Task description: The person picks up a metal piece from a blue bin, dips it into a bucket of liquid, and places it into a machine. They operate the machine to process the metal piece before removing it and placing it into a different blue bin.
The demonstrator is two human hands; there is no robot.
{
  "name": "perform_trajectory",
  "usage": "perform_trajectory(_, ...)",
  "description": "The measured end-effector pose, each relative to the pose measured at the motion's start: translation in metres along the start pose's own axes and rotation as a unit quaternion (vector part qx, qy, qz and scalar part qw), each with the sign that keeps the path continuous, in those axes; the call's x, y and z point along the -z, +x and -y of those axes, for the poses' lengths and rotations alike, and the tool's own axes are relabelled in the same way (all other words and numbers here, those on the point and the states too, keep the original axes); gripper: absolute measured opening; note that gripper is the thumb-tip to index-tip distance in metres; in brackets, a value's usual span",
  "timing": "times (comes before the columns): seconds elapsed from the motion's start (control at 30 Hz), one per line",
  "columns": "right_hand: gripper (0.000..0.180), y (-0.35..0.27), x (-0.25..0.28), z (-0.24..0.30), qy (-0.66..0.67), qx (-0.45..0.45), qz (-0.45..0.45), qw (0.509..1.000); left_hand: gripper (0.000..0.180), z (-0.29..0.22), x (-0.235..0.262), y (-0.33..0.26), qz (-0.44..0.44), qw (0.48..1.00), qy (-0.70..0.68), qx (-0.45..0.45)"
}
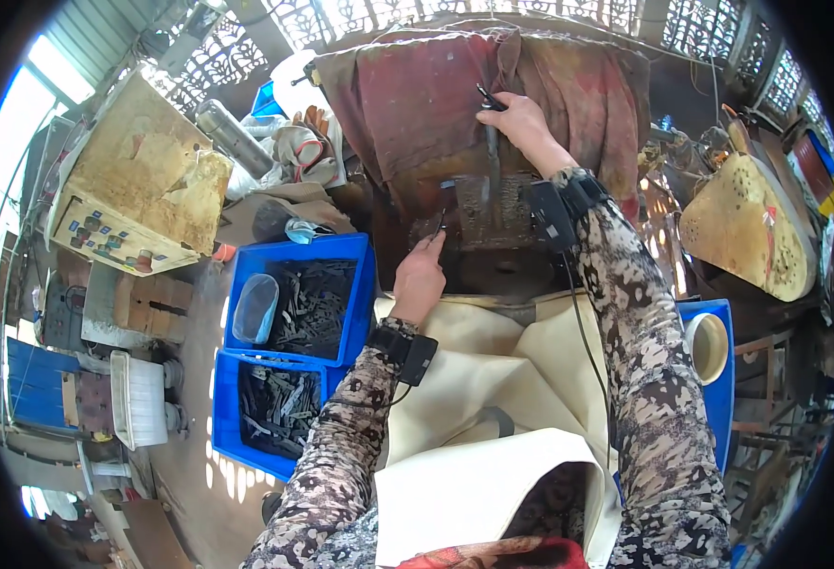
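My right hand is raised over the front of the machine, its fingers closed on a small black piece that looks like a short handle; its exact kind is unclear. Lower and to the left, my left hand pinches a thin dark piece, pointing away from me towards the wet metal work area. Whether that piece touches the metal cannot be made out. A stained reddish cloth drapes over the machine behind both hands. Across my lap lies a cream apron.
At my left stand two blue bins of dark, narrow metal pieces, one holding a clear plastic tub. A worn control box sits farther left. On the right are a yellowish, speckled panel and a blue container.
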State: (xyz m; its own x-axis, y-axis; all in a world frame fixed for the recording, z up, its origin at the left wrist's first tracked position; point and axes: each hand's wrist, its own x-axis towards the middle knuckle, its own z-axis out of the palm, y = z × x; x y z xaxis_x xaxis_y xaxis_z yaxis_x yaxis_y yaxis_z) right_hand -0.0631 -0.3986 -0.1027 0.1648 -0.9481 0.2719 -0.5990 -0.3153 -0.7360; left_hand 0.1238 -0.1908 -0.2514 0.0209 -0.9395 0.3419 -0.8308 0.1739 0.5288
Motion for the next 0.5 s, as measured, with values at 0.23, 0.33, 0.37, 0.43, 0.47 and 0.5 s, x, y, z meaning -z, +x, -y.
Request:
perform_trajectory(0.23, 0.028, -0.084, 0.029, -0.025, 0.435, -0.154, 0.146, 0.875, 0.049, 0.002, 0.008, 0.002, -0.025, 1.000, 0.005, -0.014)
perform_trajectory(0.33, 0.027, -0.124, 0.040, -0.041, 0.446, -0.156, 0.121, 0.873, 0.049, -0.007, 0.012, 0.009, 0.022, 1.000, 0.006, 0.002)
perform_trajectory(0.37, 0.026, -0.134, 0.043, -0.045, 0.436, -0.141, 0.101, 0.883, 0.048, -0.005, 0.009, 0.010, 0.001, 1.000, 0.003, -0.017)
perform_trajectory(0.43, 0.024, -0.149, 0.040, -0.048, 0.400, -0.151, 0.094, 0.899, 0.048, -0.001, 0.007, 0.009, -0.018, 0.999, 0.006, -0.028)
perform_trajectory(0.47, 0.021, -0.157, 0.038, -0.053, 0.362, -0.157, 0.083, 0.915, 0.047, -0.001, 0.008, 0.007, -0.014, 0.999, 0.014, -0.029)
perform_trajectory(0.5, 0.021, -0.162, 0.035, -0.059, 0.364, -0.162, 0.088, 0.913, 0.047, -0.001, 0.010, 0.006, -0.012, 0.999, 0.023, -0.028)
